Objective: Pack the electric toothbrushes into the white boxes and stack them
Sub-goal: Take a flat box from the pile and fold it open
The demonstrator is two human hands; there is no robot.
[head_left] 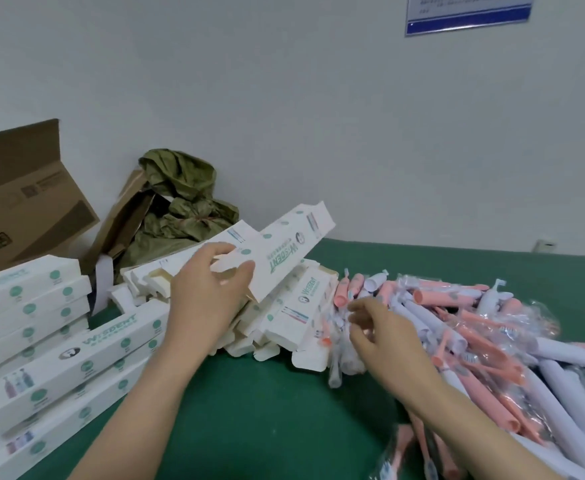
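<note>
My left hand (208,289) grips a long white box (284,251) with green lettering, lifted at a slant above a heap of empty white boxes (284,323). My right hand (377,334) reaches into the left edge of a pile of pink and white electric toothbrushes (474,323) in clear wrappers, its fingers curled among the bagged ones; whether it holds one is unclear. Packed white boxes (41,334) lie stacked at the left.
A green mat (249,410) covers the table. An open brown cardboard carton (24,202) stands at the back left, with an olive-green bag (180,206) beside it against the grey wall. A blue notice (467,12) hangs on the wall.
</note>
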